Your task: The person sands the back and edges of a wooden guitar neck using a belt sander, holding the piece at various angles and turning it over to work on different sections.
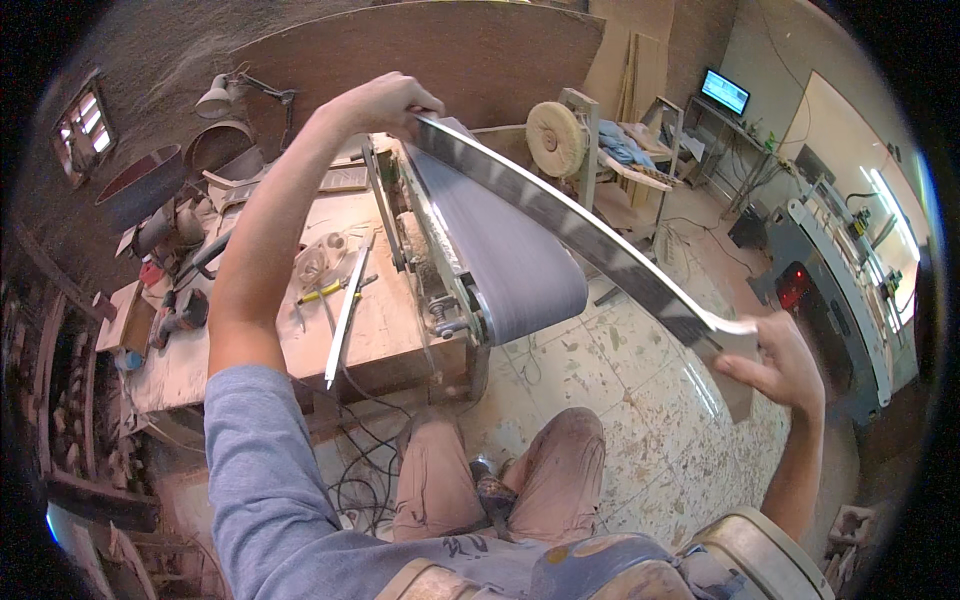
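A long flat metal blade (570, 215), dark on its face and bright along its upper edge, stretches between my two hands. My left hand (398, 102) is closed round its far end. At the near right, my right hand (785, 362) grips the other end, thumb against the flat side; a tan piece (738, 395) shows below that hand, its kind unclear. Beneath the blade runs the wide grey belt (500, 240) of a belt sander. The blade crosses over the belt's far right side; whether they touch I cannot tell.
Left of the sander, a dusty workbench (385, 340) bears a pale metal strip (347, 315), a yellow-handled tool (322, 291) and a power drill (180, 318). Behind stands a round buffing wheel (556, 139). Cables (365, 465) lie near my knees. A grey machine (815, 285) stands right.
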